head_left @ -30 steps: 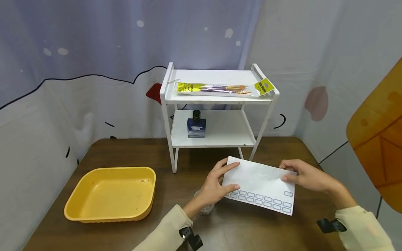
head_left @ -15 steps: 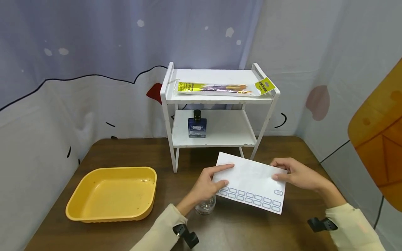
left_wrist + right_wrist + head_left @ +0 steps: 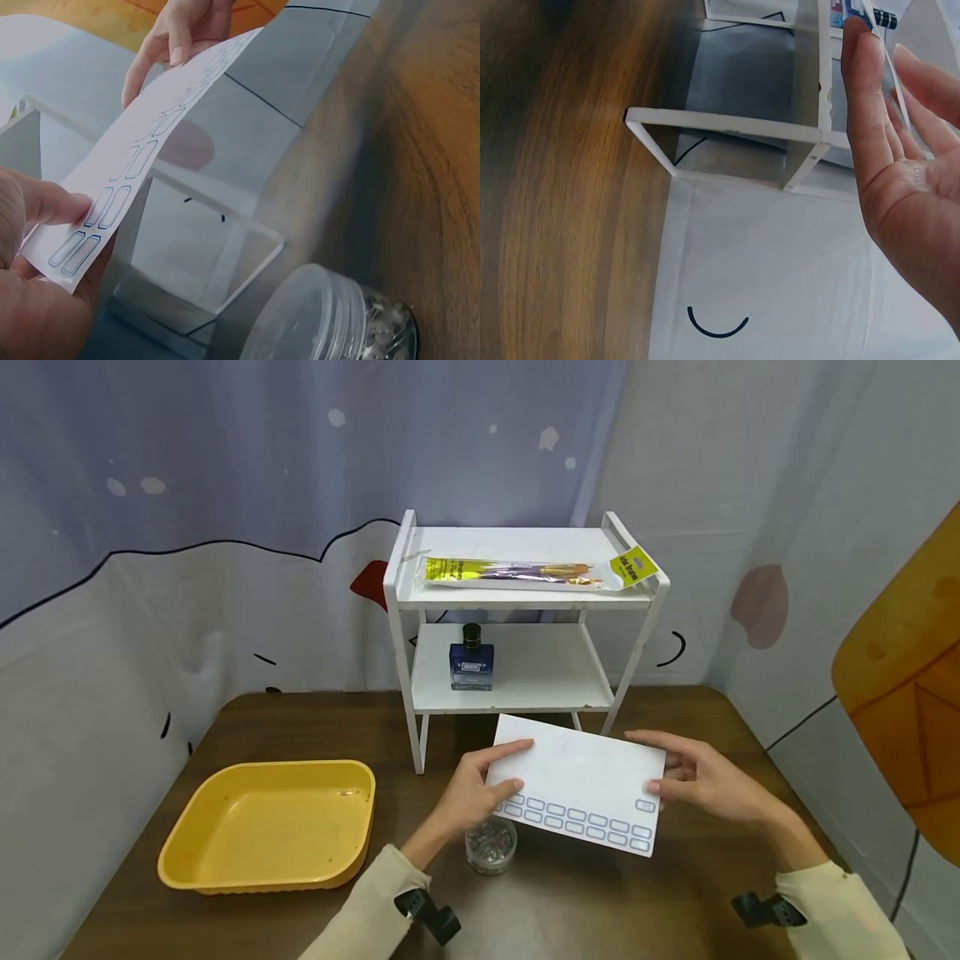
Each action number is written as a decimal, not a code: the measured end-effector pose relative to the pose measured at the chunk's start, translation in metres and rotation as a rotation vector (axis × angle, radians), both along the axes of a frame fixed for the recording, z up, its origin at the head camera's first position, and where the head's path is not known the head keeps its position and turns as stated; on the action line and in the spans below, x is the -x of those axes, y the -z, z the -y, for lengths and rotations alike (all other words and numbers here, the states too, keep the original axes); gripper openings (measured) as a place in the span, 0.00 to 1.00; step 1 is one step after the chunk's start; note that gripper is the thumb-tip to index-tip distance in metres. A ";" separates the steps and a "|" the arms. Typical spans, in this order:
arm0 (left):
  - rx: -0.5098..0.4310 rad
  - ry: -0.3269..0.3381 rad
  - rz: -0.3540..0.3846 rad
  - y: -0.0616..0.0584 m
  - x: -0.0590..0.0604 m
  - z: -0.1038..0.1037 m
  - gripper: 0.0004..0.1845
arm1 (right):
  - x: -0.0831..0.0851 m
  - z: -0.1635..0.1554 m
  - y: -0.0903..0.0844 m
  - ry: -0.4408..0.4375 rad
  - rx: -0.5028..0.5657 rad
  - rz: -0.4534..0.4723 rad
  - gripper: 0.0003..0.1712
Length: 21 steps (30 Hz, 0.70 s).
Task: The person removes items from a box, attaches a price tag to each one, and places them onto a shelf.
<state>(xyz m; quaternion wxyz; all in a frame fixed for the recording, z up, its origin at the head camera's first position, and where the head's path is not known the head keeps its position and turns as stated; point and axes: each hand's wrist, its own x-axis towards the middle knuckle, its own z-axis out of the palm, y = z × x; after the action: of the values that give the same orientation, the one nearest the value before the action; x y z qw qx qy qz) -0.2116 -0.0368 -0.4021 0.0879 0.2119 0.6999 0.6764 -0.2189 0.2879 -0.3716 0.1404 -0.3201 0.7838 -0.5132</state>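
Note:
Both hands hold a thin white paper sheet (image 3: 577,777), about envelope-sized, with rows of blue-outlined boxes along its lower edge. At its left end, my left hand (image 3: 468,793) keeps thumb and index finger on the front, the other fingers hidden behind. My right hand (image 3: 708,777) grips the right edge, thumb in front; its index finger reaches out straight above the corner. The sheet bows slightly in the left wrist view. Below it, beside the left hand, a clear round jar (image 3: 491,845) of small shiny pieces stands on the table; its lid (image 3: 300,315) shows up close.
A yellow tray (image 3: 266,766) sits on the wooden table (image 3: 600,910) at the left. Behind the hands rises a white two-tier shelf (image 3: 551,668), bearing a packet of brushes (image 3: 525,573) on top and a blue perfume bottle (image 3: 471,664) below. Printed curtains hang around.
Both hands and the sheet have shifted left and slightly up, uncovering the jar. The right index finger has straightened away from the sheet's edge.

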 end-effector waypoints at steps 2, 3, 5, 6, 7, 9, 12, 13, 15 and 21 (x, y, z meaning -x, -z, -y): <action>0.003 0.001 0.002 0.000 0.001 0.002 0.28 | -0.001 0.002 0.000 -0.026 0.025 -0.018 0.36; 0.007 0.002 0.003 -0.001 0.001 0.003 0.28 | -0.002 0.003 0.000 -0.033 0.030 -0.032 0.36; 0.019 0.006 0.004 -0.001 0.001 0.005 0.28 | -0.003 0.004 -0.001 -0.039 0.030 -0.059 0.35; 0.027 0.009 0.002 -0.001 0.002 0.006 0.28 | -0.003 0.005 -0.001 -0.043 0.027 -0.070 0.35; 0.035 0.012 0.000 0.000 0.003 0.007 0.27 | -0.003 0.005 -0.001 -0.043 0.018 -0.082 0.33; 0.052 0.015 -0.021 0.001 0.004 0.009 0.27 | -0.004 0.006 -0.001 -0.051 -0.006 -0.098 0.29; 0.076 0.023 -0.050 0.010 0.011 0.011 0.27 | -0.005 0.007 0.000 -0.071 -0.041 -0.102 0.24; 0.081 0.023 -0.058 0.013 0.013 0.011 0.28 | -0.005 0.008 0.000 -0.071 -0.050 -0.103 0.23; 0.083 0.017 -0.058 0.019 0.017 0.012 0.28 | -0.005 0.010 0.001 -0.067 -0.059 -0.095 0.22; 0.107 -0.147 -0.115 0.024 0.021 0.015 0.26 | -0.005 0.018 0.003 0.007 -0.067 -0.069 0.22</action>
<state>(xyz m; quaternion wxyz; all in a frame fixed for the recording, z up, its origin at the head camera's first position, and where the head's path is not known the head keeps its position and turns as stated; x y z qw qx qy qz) -0.2328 -0.0514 -0.4264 0.0086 0.1936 0.7527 0.6293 -0.2140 0.2700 -0.3742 0.1224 -0.3300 0.8061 -0.4757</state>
